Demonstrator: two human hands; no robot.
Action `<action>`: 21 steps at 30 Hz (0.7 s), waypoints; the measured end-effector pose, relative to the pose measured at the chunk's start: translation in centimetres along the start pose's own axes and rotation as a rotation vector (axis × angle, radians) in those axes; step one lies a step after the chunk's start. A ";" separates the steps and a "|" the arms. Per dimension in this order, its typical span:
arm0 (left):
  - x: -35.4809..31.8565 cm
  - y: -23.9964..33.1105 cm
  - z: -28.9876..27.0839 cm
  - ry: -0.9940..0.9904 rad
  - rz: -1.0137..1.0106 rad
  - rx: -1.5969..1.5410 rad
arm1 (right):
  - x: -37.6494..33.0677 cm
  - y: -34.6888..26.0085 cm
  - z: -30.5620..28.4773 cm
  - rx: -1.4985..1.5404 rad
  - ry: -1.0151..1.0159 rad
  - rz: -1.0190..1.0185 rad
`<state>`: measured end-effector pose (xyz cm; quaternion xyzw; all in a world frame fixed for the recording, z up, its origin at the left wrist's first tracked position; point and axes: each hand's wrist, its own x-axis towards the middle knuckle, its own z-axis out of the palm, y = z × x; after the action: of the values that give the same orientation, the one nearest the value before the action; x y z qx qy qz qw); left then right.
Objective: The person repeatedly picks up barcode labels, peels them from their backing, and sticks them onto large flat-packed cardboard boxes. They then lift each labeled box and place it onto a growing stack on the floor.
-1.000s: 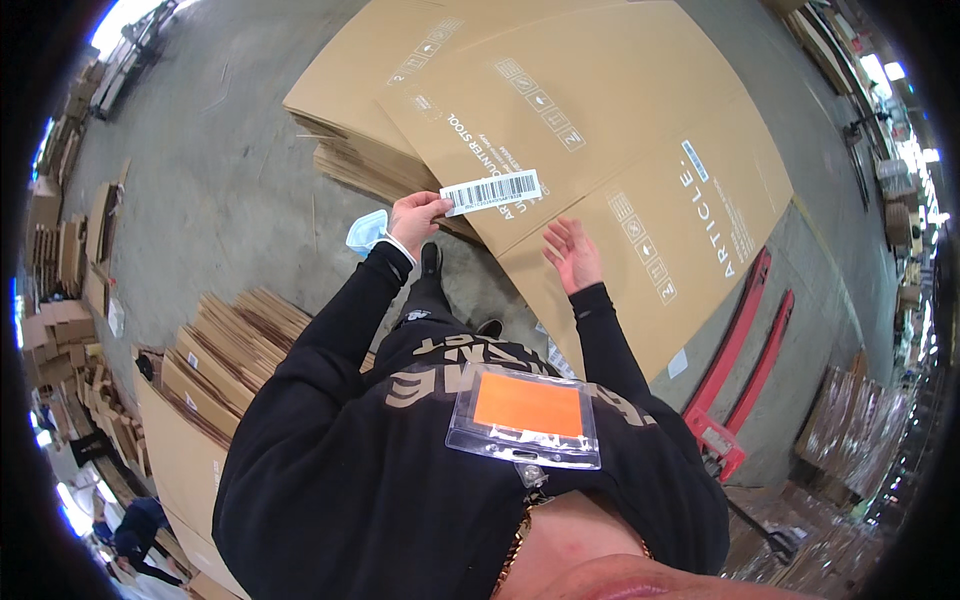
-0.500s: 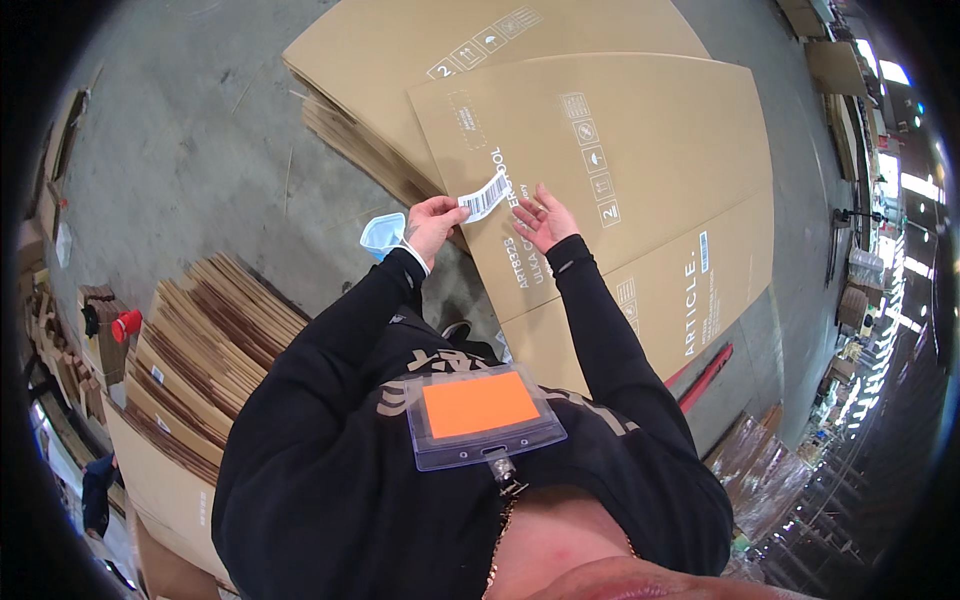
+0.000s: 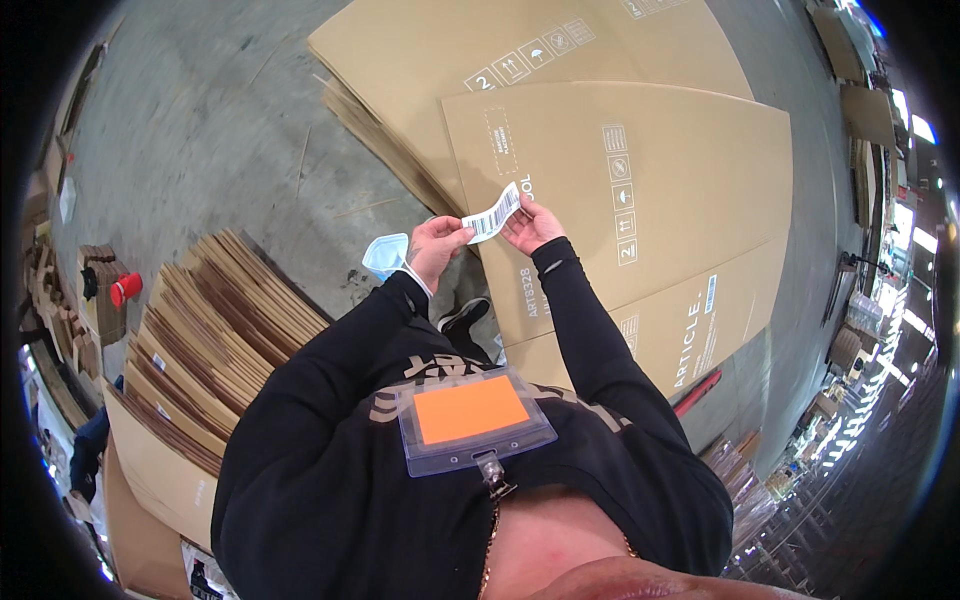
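Note:
A white barcode label (image 3: 494, 216), slightly curled, is stretched between my two hands. The fingers of my left hand (image 3: 437, 248) pinch its near left end. At the other end, my right hand (image 3: 533, 228) has thumb and fingers on the label's edge. From my left wrist hangs a light blue face mask (image 3: 385, 257) by its loop. Below and beyond the label lies a large flat cardboard carton (image 3: 690, 170) with white printed symbols, resting partly over another flat carton (image 3: 420, 45).
A long row of cardboard sheets (image 3: 205, 350) stands on the left, near a red object (image 3: 126, 290). Grey concrete floor (image 3: 230, 120) stretches at the upper left. My dark shoe (image 3: 465, 318) shows beside the carton. A red bar (image 3: 697, 393) lies right of the carton.
My right hand has closed in and taken hold of the label's far end. The cartons now sit a little further right and lower in the view.

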<state>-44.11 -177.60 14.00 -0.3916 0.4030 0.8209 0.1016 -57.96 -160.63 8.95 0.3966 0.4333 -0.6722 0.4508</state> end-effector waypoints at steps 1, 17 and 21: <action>0.3 -0.8 -0.6 -0.007 -0.013 0.005 | 0.4 -0.4 0.0 -0.039 -0.025 -0.034; 10.0 -9.8 7.8 -0.205 -0.010 -0.873 | 14.6 -12.6 8.0 -1.484 -0.088 -0.862; 11.6 -10.3 9.7 -0.199 0.037 -0.881 | 16.6 -12.9 7.8 -1.514 0.003 -0.896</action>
<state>-52.40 -165.38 3.22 -0.3094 0.0103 0.9495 -0.0512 -75.98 -169.53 -1.08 -0.2152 0.8781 -0.3176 0.2860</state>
